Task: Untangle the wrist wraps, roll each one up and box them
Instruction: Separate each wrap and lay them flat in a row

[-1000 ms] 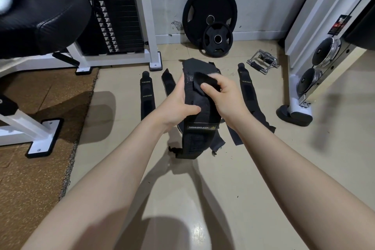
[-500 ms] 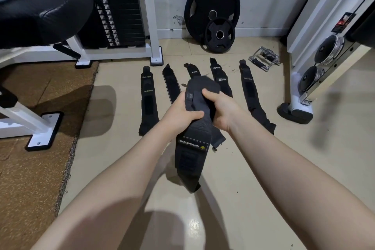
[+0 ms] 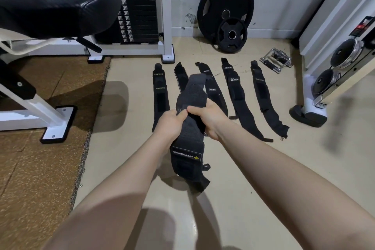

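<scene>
The left hand (image 3: 171, 123) and the right hand (image 3: 207, 119) are close together in the middle of the view. Both hold the same black wrist wrap (image 3: 189, 126). The left thumb and the right thumb press on its front, and the fingers curl around behind it. The thumbs almost touch.

The held wrap stands up above the hands, and its top end flops over at 12 o'clock. Its long tail hangs down toward 6 o'clock, with a white and yellow label (image 3: 186, 152) on it. The tail's end seems to reach the pale floor (image 3: 243, 199).

Past the hands, five more black wraps lie flat in a row on the floor. The first wrap (image 3: 160, 95) is at 11 o'clock. The second wrap (image 3: 181, 76) and the third wrap (image 3: 211, 85) are partly hidden behind the held one. The fourth wrap (image 3: 236, 91) and the fifth wrap (image 3: 263, 97) lie at 1 o'clock.

Farther away at 12 o'clock, a big weight plate (image 3: 225, 4) and a small weight plate (image 3: 232, 34) lean on the wall. A metal handle (image 3: 276, 62) lies at 2 o'clock. A black padded seat (image 3: 60, 6) is at 10 o'clock.
</scene>
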The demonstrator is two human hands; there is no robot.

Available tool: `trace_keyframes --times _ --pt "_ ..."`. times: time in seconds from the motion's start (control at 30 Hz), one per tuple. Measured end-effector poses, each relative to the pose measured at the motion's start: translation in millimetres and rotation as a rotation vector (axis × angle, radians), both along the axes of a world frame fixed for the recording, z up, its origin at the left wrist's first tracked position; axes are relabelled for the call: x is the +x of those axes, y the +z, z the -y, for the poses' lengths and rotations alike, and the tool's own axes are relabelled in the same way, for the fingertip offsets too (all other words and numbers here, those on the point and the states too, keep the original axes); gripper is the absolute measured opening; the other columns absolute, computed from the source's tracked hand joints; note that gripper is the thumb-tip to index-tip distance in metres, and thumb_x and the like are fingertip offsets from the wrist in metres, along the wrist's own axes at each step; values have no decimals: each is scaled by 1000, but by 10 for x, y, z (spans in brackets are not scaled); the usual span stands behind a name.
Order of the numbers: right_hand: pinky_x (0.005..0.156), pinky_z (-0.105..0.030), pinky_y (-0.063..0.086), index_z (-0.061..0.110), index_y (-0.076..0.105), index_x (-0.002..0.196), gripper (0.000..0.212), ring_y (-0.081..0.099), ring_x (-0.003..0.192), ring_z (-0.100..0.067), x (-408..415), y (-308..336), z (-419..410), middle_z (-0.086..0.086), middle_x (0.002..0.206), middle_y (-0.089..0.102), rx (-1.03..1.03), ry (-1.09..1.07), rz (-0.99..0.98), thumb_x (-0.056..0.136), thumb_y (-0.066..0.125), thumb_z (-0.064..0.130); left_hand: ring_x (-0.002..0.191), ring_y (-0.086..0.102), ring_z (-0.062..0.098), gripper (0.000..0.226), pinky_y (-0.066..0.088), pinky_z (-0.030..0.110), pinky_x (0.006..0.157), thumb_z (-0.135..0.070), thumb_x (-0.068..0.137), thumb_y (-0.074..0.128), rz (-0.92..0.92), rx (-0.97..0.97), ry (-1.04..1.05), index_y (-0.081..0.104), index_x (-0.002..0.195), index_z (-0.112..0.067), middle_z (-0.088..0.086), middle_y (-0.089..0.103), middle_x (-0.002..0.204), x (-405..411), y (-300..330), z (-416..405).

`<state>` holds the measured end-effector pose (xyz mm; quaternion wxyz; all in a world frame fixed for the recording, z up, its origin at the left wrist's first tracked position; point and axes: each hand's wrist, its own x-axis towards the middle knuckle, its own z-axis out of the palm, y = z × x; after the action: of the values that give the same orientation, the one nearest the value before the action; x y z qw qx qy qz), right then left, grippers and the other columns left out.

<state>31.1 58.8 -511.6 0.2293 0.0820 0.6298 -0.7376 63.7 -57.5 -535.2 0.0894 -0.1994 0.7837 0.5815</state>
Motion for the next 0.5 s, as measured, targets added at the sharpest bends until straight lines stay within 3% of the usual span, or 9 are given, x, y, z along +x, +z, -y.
trace_keyframes --times 0.13,0.2,0.27,0.33,0.5 --pt "58 -28 57 7 60 113 22 66 84 -24 23 -53 350 -12 99 67 69 -74 -16 94 51 -1 89 66 37 41 53 43 79 -37 95 52 -1 116 123 62 95 3 20 68 97 51 -19 225" --pt "68 -35 59 10 62 108 21 68 88 -28 7 -101 497 -12 99 69 143 -97 -66 94 51 0 81 68 25 41 52 32 73 -42 99 46 77 282 138 66 91 -7 10 71 93 91 6 367" --pt "74 -41 59 13 63 103 20 68 90 -30 5 -157 620 -13 103 70 123 -159 -5 94 51 1 87 70 21 59 55 31 77 -59 98 30 205 477 52 69 103 -14 8 73 99 131 28 552" --pt "68 -38 59 13 63 104 19 68 85 -28 26 -171 734 -13 103 70 54 -193 78 95 51 3 90 72 20 71 55 31 76 -68 93 22 246 574 -57 69 110 -18 8 73 103 157 71 730" --pt "69 -37 56 8 58 121 25 65 82 -25 -57 -174 959 -13 109 67 -55 -239 148 97 49 6 105 67 14 57 51 33 85 -66 78 44 254 519 -324 59 122 -32 -4 70 116 111 99 1115"
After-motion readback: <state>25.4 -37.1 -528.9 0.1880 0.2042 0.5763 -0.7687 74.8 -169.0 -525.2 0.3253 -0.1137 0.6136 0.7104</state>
